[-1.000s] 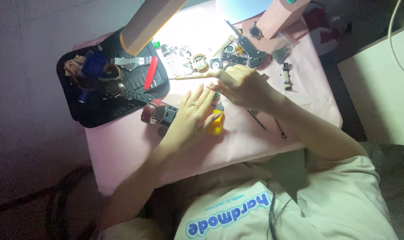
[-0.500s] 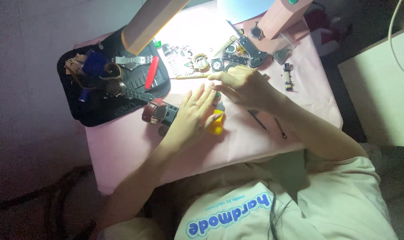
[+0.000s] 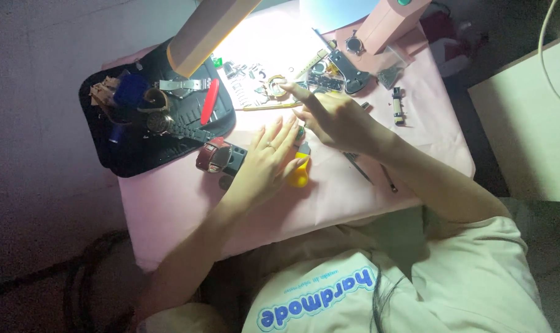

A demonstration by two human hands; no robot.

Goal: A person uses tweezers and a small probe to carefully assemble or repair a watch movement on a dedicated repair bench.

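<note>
On pink table (image 3: pixel 169 203): left hand (image 3: pixel 264 163) flat, released; right hand (image 3: pixel 332 117) pointing, empty.

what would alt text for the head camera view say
Seen from above, a person at a pink-covered table rests the left hand over a yellow tool while the right hand reaches a finger toward small watch parts under a bright lamp. A black tool mat with watches and a red tool lies to one side.
</note>
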